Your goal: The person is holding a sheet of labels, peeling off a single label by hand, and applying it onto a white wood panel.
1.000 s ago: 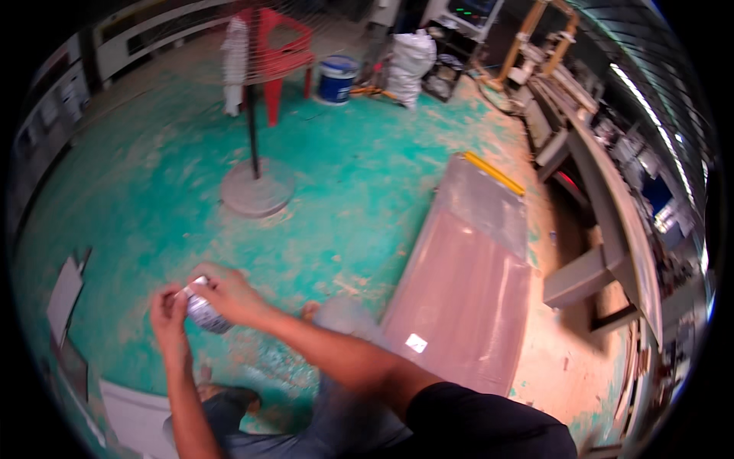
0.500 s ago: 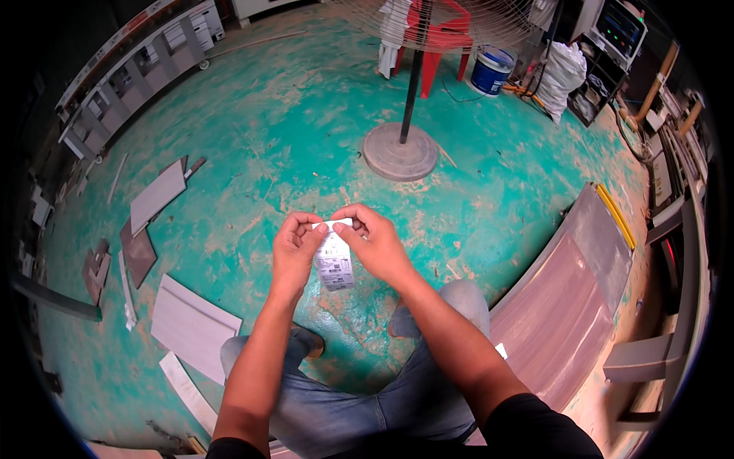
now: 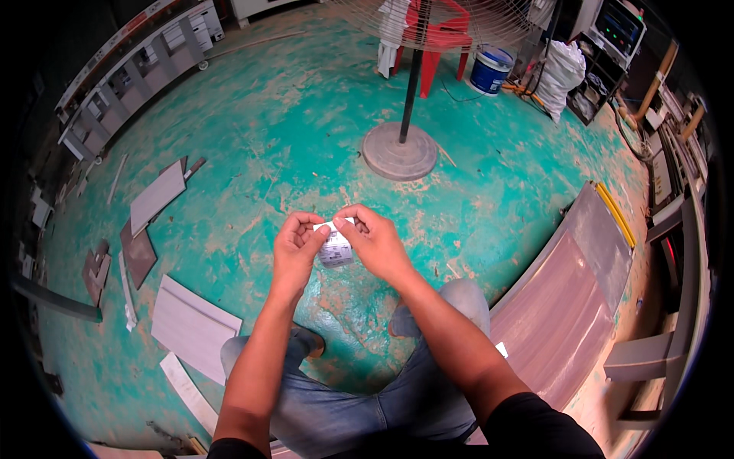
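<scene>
Between my two hands is a strip of white printed labels (image 3: pixel 336 253), held up in front of my knees above the floor. My left hand (image 3: pixel 298 246) pinches its upper left corner between thumb and curled fingers. At the upper right corner my right hand (image 3: pixel 372 239) pinches it in the same way. Dark print and barcode-like patches show on the part that hangs below my thumbs. Its top edge is partly covered by my fingertips.
Boards (image 3: pixel 196 321) and offcuts (image 3: pixel 158 196) lie on the green floor at left. Wood-look panels (image 3: pixel 554 306) are stacked at right. Ahead stand a fan's round base (image 3: pixel 400 151), a red chair (image 3: pixel 432 46), a blue bucket (image 3: pixel 490 73) and a white sack (image 3: pixel 566 76).
The hanging part of the label strip looks shorter, its lower end now higher and closer to my thumbs. My hands have hardly moved and keep their pinch.
</scene>
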The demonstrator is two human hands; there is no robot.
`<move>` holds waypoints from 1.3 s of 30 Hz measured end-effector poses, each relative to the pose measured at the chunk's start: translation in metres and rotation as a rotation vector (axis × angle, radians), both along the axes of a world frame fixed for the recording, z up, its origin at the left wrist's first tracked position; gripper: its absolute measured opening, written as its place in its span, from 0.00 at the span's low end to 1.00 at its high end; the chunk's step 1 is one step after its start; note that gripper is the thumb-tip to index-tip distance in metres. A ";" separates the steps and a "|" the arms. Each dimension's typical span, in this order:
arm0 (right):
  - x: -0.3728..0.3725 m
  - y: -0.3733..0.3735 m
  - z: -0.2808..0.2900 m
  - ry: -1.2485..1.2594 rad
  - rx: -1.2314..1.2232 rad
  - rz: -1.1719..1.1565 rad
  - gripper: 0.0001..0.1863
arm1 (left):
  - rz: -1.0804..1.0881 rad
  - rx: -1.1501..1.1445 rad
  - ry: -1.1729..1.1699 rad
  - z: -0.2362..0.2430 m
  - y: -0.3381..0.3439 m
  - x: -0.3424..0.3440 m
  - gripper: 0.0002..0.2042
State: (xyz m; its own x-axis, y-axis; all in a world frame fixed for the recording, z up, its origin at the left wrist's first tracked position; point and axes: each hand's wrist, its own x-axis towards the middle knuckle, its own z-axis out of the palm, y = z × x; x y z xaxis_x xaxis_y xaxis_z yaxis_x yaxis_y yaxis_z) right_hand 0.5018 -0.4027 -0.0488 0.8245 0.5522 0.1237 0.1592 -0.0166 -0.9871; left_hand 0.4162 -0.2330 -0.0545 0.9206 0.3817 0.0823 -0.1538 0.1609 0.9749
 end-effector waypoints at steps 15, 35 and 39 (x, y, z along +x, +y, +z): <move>-0.002 -0.001 0.002 -0.154 0.069 -0.054 0.12 | 0.000 -0.028 0.045 0.000 0.001 0.002 0.09; -0.004 0.001 0.000 -0.082 0.059 -0.034 0.12 | 0.000 -0.008 0.027 0.003 0.001 0.001 0.09; -0.003 0.006 -0.004 -0.171 0.139 -0.059 0.12 | 0.008 -0.010 0.051 0.004 0.001 0.001 0.09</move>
State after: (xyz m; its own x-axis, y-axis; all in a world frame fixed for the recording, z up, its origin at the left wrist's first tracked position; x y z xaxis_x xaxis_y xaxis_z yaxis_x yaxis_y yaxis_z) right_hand 0.4984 -0.3970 -0.0533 0.8154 0.4714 0.3360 0.3271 0.1037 -0.9393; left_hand 0.4167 -0.2317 -0.0503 0.9205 0.3895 0.0318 -0.1055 0.1694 0.9799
